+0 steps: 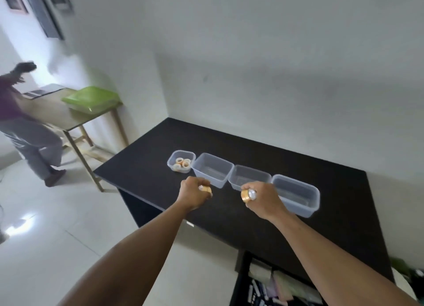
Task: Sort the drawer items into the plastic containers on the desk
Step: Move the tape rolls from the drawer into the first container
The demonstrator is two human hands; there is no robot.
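Four clear plastic containers stand in a row on the black desk (298, 225). The small leftmost container (171, 161) holds several tan tape rolls (183, 163). The second container (212, 169), third container (249, 176) and rightmost container (297, 194) look bare inside. My left hand (193, 194) hovers over the desk in front of the second container, fingers curled round a tape roll (205, 188) that is mostly hidden. My right hand (263, 201) grips an orange-brown tape roll (247, 195) in front of the third container.
An open drawer (275, 285) with mixed small items sits at the lower right below the desk edge. At left stand a wooden table (52, 115) with a green lidded box (91, 99) and a person (25, 131) beside it. White tiled floor lies left of the desk.
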